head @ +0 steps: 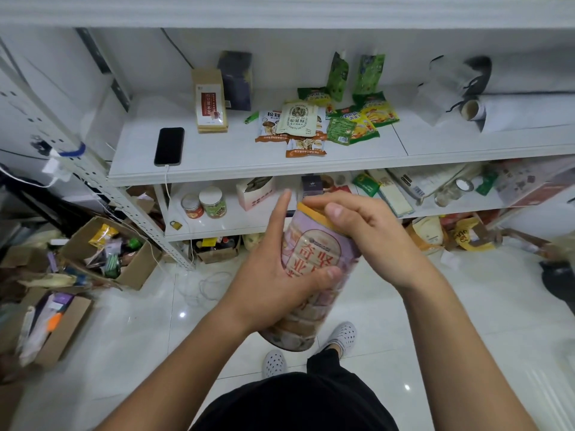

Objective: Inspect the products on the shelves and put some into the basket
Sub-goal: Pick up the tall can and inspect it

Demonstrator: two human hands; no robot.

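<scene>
Tall pink canister (314,262), held tilted before the shelves (258,169) with its label upside down to me. My left hand (273,275) wraps its body to steady it; my right hand (364,228) curls over the yellow-rimmed top, probably to turn it for inspection. No basket in view.

On the upper shelf (249,163), the phone (169,146) lies left of the snack packets (314,126); two jars (205,206) stand on the shelf below.

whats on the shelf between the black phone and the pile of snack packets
In the head view, a tan paper bag with a red-and-white label stands between the phone and the packets; a dark box stands behind it.
</scene>
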